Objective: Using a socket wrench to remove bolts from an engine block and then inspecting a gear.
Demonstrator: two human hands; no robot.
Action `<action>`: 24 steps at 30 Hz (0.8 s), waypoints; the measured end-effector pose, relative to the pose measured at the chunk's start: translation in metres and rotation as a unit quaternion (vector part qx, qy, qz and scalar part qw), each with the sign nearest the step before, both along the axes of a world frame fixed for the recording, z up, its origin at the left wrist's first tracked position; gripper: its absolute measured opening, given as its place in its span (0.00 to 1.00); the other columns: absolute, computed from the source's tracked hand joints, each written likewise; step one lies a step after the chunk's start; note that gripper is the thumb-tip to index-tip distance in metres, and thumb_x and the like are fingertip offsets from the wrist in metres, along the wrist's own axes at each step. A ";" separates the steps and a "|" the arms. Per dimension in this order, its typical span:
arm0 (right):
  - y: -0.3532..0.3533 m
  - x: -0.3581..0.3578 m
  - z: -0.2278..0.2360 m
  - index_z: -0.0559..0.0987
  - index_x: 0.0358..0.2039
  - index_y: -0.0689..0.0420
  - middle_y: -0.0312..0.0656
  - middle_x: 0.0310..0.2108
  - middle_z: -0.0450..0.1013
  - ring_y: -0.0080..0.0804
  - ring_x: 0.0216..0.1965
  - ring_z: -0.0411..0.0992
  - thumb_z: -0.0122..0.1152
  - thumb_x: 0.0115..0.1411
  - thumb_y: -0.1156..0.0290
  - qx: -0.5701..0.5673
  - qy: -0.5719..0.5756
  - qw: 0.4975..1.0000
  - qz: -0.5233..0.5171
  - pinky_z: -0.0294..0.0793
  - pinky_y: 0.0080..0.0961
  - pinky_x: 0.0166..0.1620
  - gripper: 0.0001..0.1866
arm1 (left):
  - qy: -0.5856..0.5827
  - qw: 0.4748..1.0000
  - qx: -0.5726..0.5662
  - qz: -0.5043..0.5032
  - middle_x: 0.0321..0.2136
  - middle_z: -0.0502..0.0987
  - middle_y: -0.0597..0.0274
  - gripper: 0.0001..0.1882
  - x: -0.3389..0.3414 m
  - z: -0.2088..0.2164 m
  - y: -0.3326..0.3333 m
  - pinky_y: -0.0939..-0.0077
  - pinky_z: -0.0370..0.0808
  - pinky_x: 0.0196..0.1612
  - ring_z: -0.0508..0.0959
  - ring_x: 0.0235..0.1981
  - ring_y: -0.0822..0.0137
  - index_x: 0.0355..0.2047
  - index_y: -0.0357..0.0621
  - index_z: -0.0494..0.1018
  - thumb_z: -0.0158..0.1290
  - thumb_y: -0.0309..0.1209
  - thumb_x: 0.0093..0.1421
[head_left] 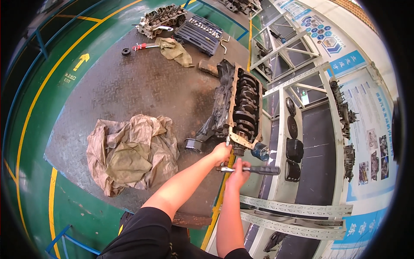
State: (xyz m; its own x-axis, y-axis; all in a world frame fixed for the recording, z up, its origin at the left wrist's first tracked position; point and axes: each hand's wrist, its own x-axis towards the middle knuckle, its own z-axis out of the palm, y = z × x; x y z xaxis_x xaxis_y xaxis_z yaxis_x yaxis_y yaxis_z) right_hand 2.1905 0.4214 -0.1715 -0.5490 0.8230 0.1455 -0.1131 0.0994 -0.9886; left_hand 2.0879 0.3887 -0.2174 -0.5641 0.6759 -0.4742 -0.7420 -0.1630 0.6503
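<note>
An engine block (246, 103) lies at the right edge of the metal-topped table, its crankshaft side showing. My right hand (238, 172) is closed around a ratchet wrench (265, 170), held level just in front of the block's near end, the black handle pointing right. Beside it, my left hand (221, 153) has its fingers curled close to the block's near corner. A small silver piece shows above those fingers; what they grip is mostly hidden. Right of the crankshaft nose (238, 150) sits a blue oil filter (260, 151). Left of my hand stands a round metal part (193, 144).
Crumpled brown cloth (99, 149) with a green rag (129, 162) lies on the table's left. At the far end are a socket set (199, 34), a cylinder head (160, 20), a red-handled tool (144, 46) and another rag (174, 51). A white metal rack (282, 129) flanks the right.
</note>
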 end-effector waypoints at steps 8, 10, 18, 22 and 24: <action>0.007 -0.013 -0.011 0.72 0.31 0.59 0.33 0.21 0.65 0.21 0.25 0.63 0.54 0.58 0.68 -0.164 0.016 0.986 -0.022 0.66 0.23 0.31 0.07 | -0.003 1.000 -0.014 0.002 0.20 0.65 0.62 0.10 -0.003 -0.004 0.004 0.68 0.63 0.13 0.62 0.13 0.70 0.36 0.43 0.63 0.41 0.37 0.66; 0.024 -0.004 -0.019 0.73 0.30 0.58 0.33 0.21 0.65 0.22 0.23 0.62 0.54 0.60 0.67 -0.330 0.035 0.941 -0.066 0.66 0.25 0.30 0.08 | -0.004 1.000 -0.012 -0.018 0.21 0.65 0.61 0.10 0.001 0.011 0.004 0.68 0.63 0.13 0.62 0.13 0.70 0.36 0.42 0.62 0.41 0.37 0.66; 0.007 -0.014 0.019 0.71 0.27 0.57 0.32 0.18 0.62 0.24 0.20 0.61 0.57 0.58 0.70 -0.243 0.033 0.964 -0.108 0.62 0.25 0.27 0.06 | 0.029 0.998 -0.057 0.009 0.19 0.68 0.58 0.13 -0.003 0.017 -0.005 0.64 0.66 0.14 0.68 0.14 0.65 0.34 0.39 0.65 0.44 0.38 0.65; 0.013 -0.011 0.007 0.69 0.28 0.56 0.31 0.16 0.62 0.23 0.19 0.62 0.57 0.58 0.71 -0.255 0.024 0.964 -0.069 0.63 0.25 0.25 0.07 | 0.019 0.998 -0.059 0.003 0.17 0.65 0.62 0.11 -0.004 0.009 0.000 0.67 0.64 0.13 0.65 0.13 0.68 0.34 0.41 0.63 0.43 0.37 0.65; -0.018 -0.004 0.018 0.71 0.29 0.58 0.32 0.18 0.67 0.20 0.20 0.66 0.61 0.56 0.73 0.052 -0.021 0.997 0.061 0.65 0.20 0.26 0.07 | 0.106 0.988 -0.111 0.000 0.19 0.71 0.58 0.14 -0.006 0.005 0.002 0.64 0.69 0.17 0.70 0.14 0.64 0.33 0.36 0.67 0.45 0.38 0.64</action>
State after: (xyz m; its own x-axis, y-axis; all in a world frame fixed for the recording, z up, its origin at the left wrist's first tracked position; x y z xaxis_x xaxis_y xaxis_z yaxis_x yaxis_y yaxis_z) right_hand 2.1869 0.4031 -0.1537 -0.6523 0.7309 0.2009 -0.0892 0.1892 -0.9779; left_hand 2.0819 0.3906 -0.2120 -0.6667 0.5690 -0.4814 -0.5852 0.0004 0.8109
